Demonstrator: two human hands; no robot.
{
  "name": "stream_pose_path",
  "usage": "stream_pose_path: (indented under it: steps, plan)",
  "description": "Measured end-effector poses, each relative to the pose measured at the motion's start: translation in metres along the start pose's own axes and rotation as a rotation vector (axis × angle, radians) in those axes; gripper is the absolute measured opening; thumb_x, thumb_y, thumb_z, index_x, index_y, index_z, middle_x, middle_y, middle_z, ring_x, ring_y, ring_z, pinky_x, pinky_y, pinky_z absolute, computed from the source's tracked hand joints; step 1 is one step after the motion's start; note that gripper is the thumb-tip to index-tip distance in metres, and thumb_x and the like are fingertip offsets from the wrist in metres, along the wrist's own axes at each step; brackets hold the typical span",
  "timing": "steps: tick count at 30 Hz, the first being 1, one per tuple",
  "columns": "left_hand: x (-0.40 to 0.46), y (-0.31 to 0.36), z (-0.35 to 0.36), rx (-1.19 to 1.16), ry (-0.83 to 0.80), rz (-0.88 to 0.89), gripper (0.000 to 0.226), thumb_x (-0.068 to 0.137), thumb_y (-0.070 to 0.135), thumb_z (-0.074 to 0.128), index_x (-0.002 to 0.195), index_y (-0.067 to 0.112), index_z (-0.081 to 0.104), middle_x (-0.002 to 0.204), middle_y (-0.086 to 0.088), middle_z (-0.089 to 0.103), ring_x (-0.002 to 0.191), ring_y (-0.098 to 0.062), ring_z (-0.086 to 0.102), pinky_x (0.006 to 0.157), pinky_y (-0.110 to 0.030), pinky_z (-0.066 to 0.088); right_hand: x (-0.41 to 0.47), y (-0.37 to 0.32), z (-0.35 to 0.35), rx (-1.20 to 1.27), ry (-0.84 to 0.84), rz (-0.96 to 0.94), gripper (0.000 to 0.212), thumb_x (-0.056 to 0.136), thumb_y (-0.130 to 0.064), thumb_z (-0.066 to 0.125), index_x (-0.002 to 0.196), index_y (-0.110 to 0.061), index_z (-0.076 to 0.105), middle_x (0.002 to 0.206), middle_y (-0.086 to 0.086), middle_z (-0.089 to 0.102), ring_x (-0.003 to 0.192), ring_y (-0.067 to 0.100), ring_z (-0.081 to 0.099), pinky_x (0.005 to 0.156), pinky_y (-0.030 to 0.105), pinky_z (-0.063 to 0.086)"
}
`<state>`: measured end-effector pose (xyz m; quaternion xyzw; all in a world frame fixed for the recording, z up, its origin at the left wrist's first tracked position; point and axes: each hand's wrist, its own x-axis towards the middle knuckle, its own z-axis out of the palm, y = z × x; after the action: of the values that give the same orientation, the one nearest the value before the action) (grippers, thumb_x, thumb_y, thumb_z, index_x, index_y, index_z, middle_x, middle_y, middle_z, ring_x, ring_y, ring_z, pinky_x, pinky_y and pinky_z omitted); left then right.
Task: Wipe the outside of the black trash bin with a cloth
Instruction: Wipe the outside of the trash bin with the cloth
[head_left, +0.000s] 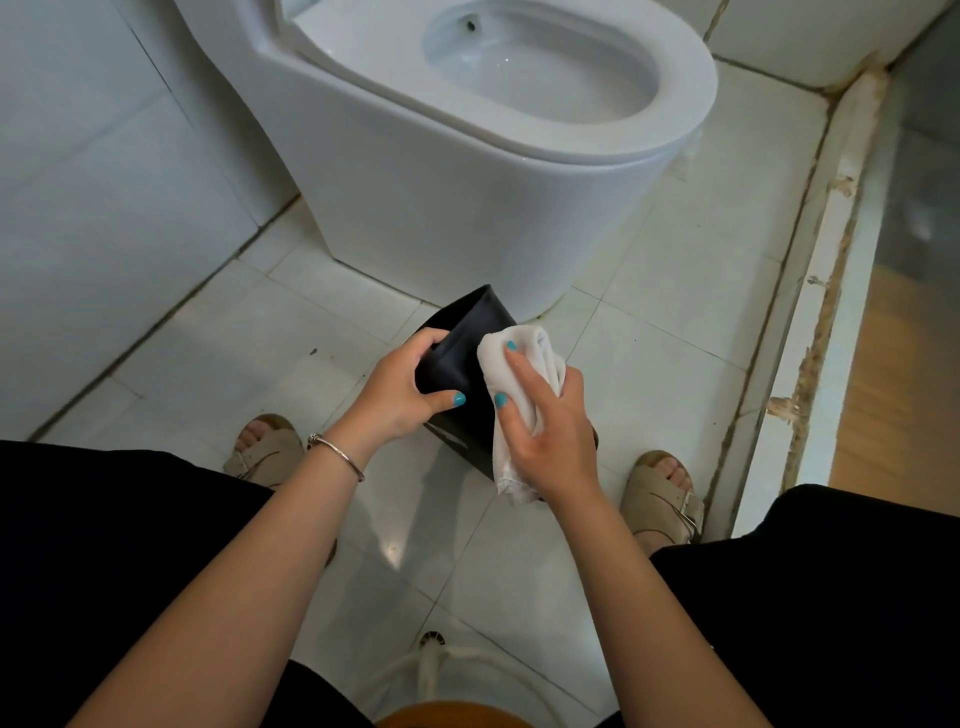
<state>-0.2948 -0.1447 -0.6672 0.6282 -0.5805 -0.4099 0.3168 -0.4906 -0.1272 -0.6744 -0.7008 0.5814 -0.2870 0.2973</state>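
Note:
A small black trash bin is held above the tiled floor, in front of the toilet. My left hand grips the bin's left side, fingers curled over its edge and thumb on the near face. My right hand holds a white cloth bunched against the bin's right face, with fingers spread over it. A tail of the cloth hangs below my right palm. The bin's lower part is partly hidden behind both hands.
A white toilet with its seat down stands just behind the bin. Tiled wall runs on the left, a raised white threshold on the right. My sandalled feet flank the bin. A white stand's base sits near the bottom.

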Motion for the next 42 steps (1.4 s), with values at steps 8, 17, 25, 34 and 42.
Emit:
stream_pose_path:
  steps: [8, 17, 25, 34, 42]
  plan:
    - [0.0, 0.0, 0.0, -0.058, -0.028, -0.007, 0.055, 0.074, 0.006, 0.08, 0.11, 0.036, 0.052, 0.107, 0.011, 0.063, 0.1, -0.01, 0.062, 0.085, -0.026, 0.049, 0.012, -0.009, -0.002, 0.53, 0.151, 0.227, 0.048, 0.095, -0.027, 0.058, 0.134, -0.052, 0.043, 0.116, -0.023, 0.048, 0.107, -0.014, 0.048, 0.092, 0.011, 0.038]
    - [-0.005, 0.002, 0.0, 0.01, -0.076, 0.034, 0.055, 0.075, 0.011, 0.08, 0.107, 0.045, 0.05, 0.111, 0.014, 0.063, 0.103, -0.011, 0.062, 0.092, -0.042, 0.052, 0.005, 0.014, -0.01, 0.814, 0.229, 0.445, 0.041, 0.096, -0.021, 0.057, 0.126, -0.049, 0.051, 0.143, -0.012, 0.048, 0.124, 0.011, 0.052, 0.105, 0.038, 0.045]
    - [0.009, 0.02, 0.001, 0.125, -0.132, -0.01, 0.05, 0.073, 0.05, 0.075, 0.113, 0.036, 0.05, 0.102, 0.012, 0.067, 0.092, -0.009, 0.065, 0.081, -0.038, 0.055, 0.005, 0.015, -0.009, 0.88, 0.229, 0.486, 0.041, 0.096, -0.02, 0.056, 0.129, -0.044, 0.052, 0.126, -0.024, 0.054, 0.105, -0.005, 0.058, 0.081, 0.014, 0.05]
    - [0.019, 0.027, 0.011, 0.283, -0.083, 0.001, 0.014, 0.099, 0.025, 0.048, 0.098, 0.011, 0.051, 0.083, -0.012, 0.061, 0.074, -0.026, 0.055, 0.066, -0.036, 0.041, 0.005, 0.016, -0.012, 0.913, 0.281, 0.552, 0.04, 0.095, -0.022, 0.057, 0.127, -0.045, 0.053, 0.131, -0.012, 0.054, 0.108, 0.008, 0.059, 0.085, 0.022, 0.051]
    - [0.031, 0.032, 0.015, 0.449, -0.103, -0.009, 0.053, 0.086, 0.066, 0.049, 0.129, 0.036, 0.045, 0.117, 0.013, 0.064, 0.103, -0.016, 0.061, 0.088, -0.04, 0.051, 0.006, 0.016, -0.014, 0.934, 0.273, 0.588, 0.041, 0.094, -0.025, 0.058, 0.131, -0.044, 0.053, 0.121, -0.018, 0.056, 0.099, -0.005, 0.058, 0.074, 0.012, 0.046]
